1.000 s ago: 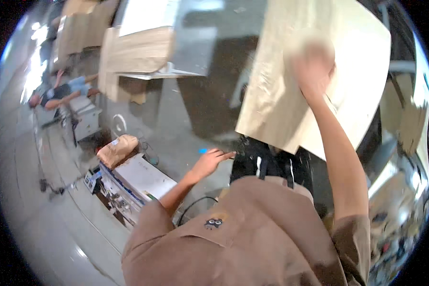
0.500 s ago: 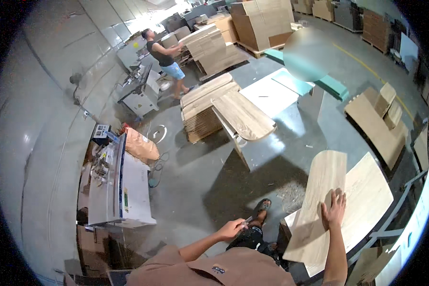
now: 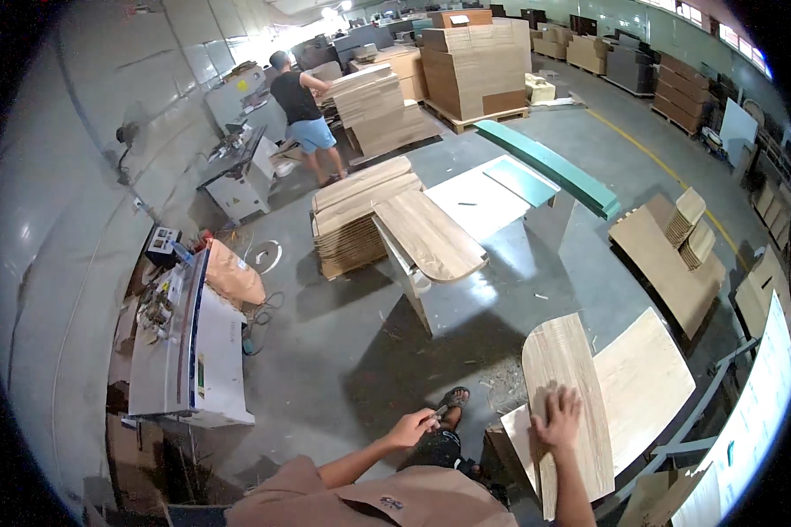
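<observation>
My right hand [image 3: 555,418] lies flat, fingers spread, on a long rounded wooden panel [image 3: 564,386] that rests on a stack of similar light wooden panels [image 3: 646,386] at the lower right. My left hand [image 3: 413,429] hangs free in front of my body with the fingers loosely curled; something small may be between them, I cannot tell. Below it I see my sandalled foot [image 3: 453,400] on the grey concrete floor.
A white machine [image 3: 189,342] stands at the left. A table [image 3: 439,237] with a rounded panel stands ahead beside a pallet of stacked boards [image 3: 356,215]. Another person [image 3: 303,114] works at a machine far back. More panel piles [image 3: 668,255] lie right.
The view has swung from looking down at my body to looking out over the workshop floor. The panel under my right hand has come down from raised to lying on the stack.
</observation>
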Motion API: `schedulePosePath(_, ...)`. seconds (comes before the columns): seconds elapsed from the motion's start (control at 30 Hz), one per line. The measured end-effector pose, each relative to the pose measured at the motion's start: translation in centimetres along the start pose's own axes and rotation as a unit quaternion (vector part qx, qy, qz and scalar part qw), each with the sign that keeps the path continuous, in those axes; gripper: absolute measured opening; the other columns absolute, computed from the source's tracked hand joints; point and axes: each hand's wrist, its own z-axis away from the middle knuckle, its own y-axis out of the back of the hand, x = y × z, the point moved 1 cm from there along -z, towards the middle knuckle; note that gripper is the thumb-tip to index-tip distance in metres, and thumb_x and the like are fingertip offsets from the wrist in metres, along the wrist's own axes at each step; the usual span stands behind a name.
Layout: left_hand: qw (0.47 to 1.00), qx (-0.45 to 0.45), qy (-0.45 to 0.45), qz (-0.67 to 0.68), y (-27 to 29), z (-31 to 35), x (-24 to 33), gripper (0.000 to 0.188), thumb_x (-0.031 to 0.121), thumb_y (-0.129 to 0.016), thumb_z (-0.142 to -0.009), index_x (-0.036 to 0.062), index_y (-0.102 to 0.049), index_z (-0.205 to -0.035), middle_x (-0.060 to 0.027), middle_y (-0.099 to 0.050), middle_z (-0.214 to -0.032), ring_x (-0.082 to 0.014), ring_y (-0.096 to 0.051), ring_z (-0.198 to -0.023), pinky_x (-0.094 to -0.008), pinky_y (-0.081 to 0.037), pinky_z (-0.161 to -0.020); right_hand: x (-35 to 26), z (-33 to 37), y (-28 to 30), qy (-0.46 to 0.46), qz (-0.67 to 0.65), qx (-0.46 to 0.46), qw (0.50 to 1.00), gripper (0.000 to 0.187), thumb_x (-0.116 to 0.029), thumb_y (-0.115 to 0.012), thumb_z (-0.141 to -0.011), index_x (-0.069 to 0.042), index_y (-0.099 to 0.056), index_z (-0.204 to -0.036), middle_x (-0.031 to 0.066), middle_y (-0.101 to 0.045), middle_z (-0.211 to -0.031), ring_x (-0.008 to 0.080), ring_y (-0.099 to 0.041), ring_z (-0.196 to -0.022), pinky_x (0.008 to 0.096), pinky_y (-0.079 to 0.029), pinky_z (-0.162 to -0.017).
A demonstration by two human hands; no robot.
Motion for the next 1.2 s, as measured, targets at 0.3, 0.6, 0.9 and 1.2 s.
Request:
schedulePosePath(0.3, 0.999, -0.012, -0.024, -0.018, -0.5, -1.5, 1.6, 0.019, 0.013, -0.055, -0.117, -0.001, -0.067, -0.124, -0.0095, -0.077, -0.104, -0.0199, -0.071, -0.093, -0.0378, -0.058, -0.089, -6.7, 1.4, 0.1, -0.016, -0.016, -0.05, 0.998, 0.084, -0.058, -0.057, -0.106, -0.021, -0.035, -0.177, 0.0153, -0.021, -0.187, 0.0404, -0.012, -0.173, 0.056, -0.007, -0.141)
schedulePosePath(0.6, 1.0, -0.01, -0.002, 0.004, -1.3, -1.5, 0.6, 0.019, 0.014, -0.057, -0.116, 0.0, -0.069, -0.122, -0.0106, -0.078, -0.105, -0.0204, -0.071, -0.091, -0.0377, -0.058, -0.088, -7.1, 2.2, -0.7, 0.007, 0.018, -0.033, 0.999, 0.076, -0.057, -0.055, -0.109, -0.026, -0.037, -0.177, 0.0146, -0.022, -0.187, 0.0396, -0.013, -0.173, 0.056, -0.009, -0.141)
schedulePosePath(0.9, 1.0, 0.002, -0.004, 0.026, -2.0, -1.6, -0.2, 0.019, 0.013, -0.057, -0.115, 0.0, -0.068, -0.124, -0.0112, -0.078, -0.105, -0.0208, -0.071, -0.089, -0.0381, -0.058, -0.085, -8.5, 2.9, -2.0, 0.002, 0.015, 0.018, 1.0, 0.066, -0.05, -0.061, -0.108, -0.03, -0.048, -0.17, 0.0149, -0.028, -0.185, 0.0412, -0.021, -0.171, 0.0571, -0.016, -0.139)
schedulePosePath(1.2, 0.999, 0.01, -0.029, 0.019, -0.8, -1.0, -0.4, 0.019, 0.014, -0.057, -0.116, -0.0003, -0.067, -0.124, -0.0112, -0.079, -0.103, -0.021, -0.072, -0.087, -0.0382, -0.059, -0.084, -9.6, 3.2, -2.7, -0.025, -0.076, 0.065, 0.995, 0.053, -0.028, -0.063, -0.11, -0.025, -0.061, -0.162, 0.0117, -0.044, -0.178, 0.0368, -0.033, -0.167, 0.055, -0.022, -0.138)
